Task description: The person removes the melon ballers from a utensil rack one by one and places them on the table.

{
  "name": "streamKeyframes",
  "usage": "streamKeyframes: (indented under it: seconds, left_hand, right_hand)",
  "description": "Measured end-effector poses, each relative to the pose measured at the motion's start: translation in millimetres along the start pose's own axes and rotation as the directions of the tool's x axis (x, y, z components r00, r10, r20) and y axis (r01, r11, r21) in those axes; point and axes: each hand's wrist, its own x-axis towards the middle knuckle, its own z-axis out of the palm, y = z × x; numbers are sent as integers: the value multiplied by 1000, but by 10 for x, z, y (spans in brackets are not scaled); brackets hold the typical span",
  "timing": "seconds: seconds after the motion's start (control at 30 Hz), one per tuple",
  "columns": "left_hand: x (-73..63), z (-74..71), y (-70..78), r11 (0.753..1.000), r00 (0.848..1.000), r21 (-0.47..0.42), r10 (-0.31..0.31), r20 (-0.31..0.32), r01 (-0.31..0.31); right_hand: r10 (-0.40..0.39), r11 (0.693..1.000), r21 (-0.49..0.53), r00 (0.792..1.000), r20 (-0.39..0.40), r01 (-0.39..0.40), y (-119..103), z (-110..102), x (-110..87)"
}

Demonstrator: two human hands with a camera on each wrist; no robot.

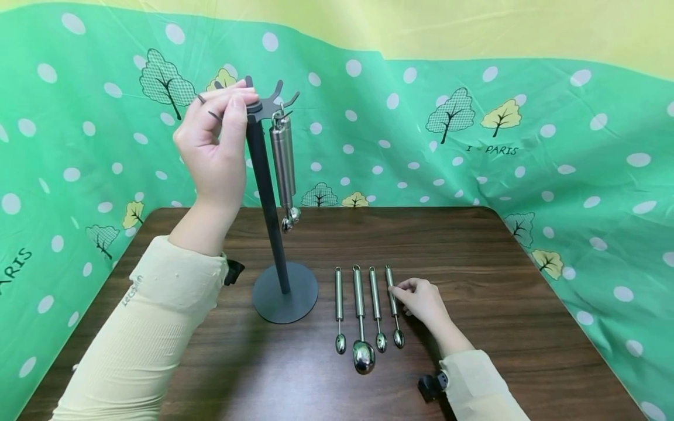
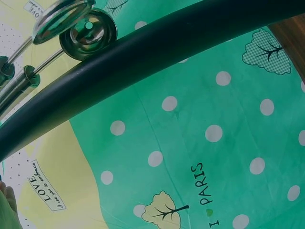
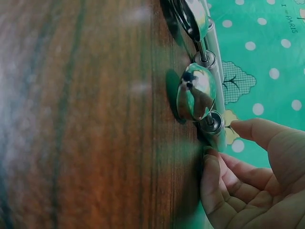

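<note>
My left hand (image 1: 216,134) pinches the top of a black hook stand (image 1: 265,193) between thumb and fingers. Two steel melon ballers (image 1: 284,161) hang from the hooks on its right side; their scoops (image 2: 90,36) show near the pole in the left wrist view, one with a small hole. Several more lie side by side on the table, handles pointing away. The rightmost melon baller (image 1: 392,295) has my right hand (image 1: 421,301) at its handle, thumb and fingertips on either side. That thumb and those fingers (image 3: 214,186) appear close up in the right wrist view.
Left of the gripped one lie a small melon baller (image 1: 375,295), a large-scooped one (image 1: 359,292) and another small one (image 1: 339,295). The stand's round base (image 1: 284,304) rests on the brown wooden table (image 1: 421,240). A green dotted cloth (image 1: 368,128) hangs behind.
</note>
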Motion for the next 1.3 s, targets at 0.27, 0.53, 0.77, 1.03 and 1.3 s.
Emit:
streamKeyframes:
  seconds: [0.27,0.53,0.77,1.03,1.3]
  left_hand:
    - [-7,10,21,999,999,-24,-32,-6,32]
    - [20,11,10,994,998,-92,-62,-4,62]
    - [29,7,7,990,995,-100,-97,33,100]
    - [44,-2,9,974,985,-154,-154,75,164]
    - [60,-32,-21,956,977,-222,-164,136,191]
  right_hand:
    - [-41,999,4,998,-46,42,-135,-110,-15]
    - [-191,982,-30,972,-134,189,-458,-225,-67]
    - [-297,954,2,947,-126,299,-817,-320,-222]
    - [-403,907,87,908,-112,413,-1193,-391,-399]
    - [-498,840,185,860,-108,510,-1546,-452,-582]
